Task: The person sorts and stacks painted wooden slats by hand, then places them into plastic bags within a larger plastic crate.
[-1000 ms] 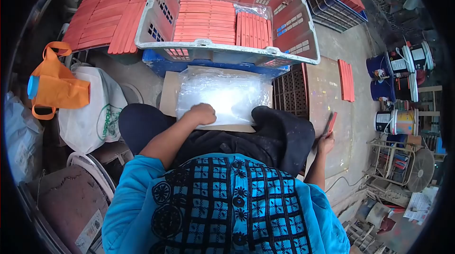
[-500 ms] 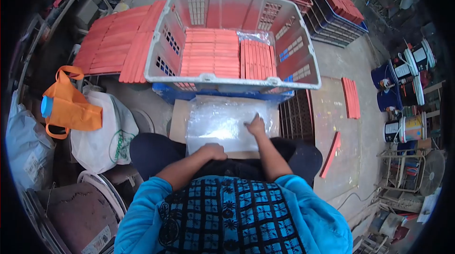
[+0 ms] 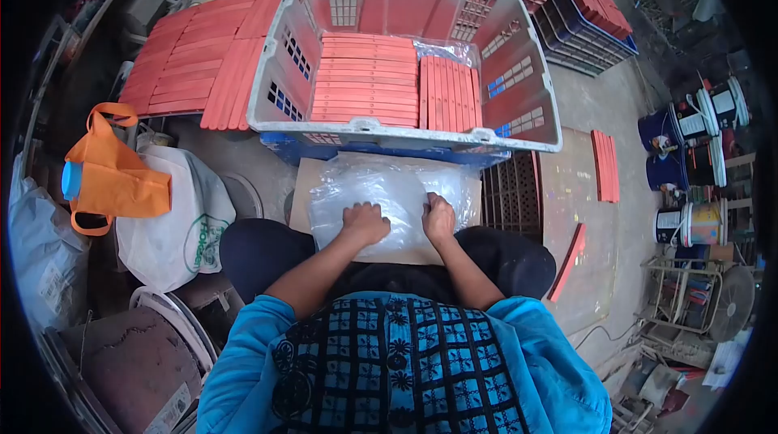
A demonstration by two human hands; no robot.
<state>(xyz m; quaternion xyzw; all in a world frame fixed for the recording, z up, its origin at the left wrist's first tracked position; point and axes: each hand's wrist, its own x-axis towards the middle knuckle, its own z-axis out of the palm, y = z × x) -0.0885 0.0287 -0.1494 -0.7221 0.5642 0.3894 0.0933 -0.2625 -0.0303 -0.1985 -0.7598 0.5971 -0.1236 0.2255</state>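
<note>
Far left I note an orange bag [image 3: 113,183] on a white sack [image 3: 182,223]. Left hand [image 3: 365,222] lies knuckles-up, fingers curled, on the clear plastic bags [image 3: 389,191]; whether it pinches any plastic I cannot tell. The bags sit on a cardboard sheet [image 3: 301,191] across the lap, long axis running left-right. Right hand [image 3: 438,218] presses the same stack, fingers bent, grip unclear. Beyond, a grey crate [image 3: 519,122] holds red strips [image 3: 365,81]. One loose red strip [image 3: 569,260] lies on the floor at right.
</note>
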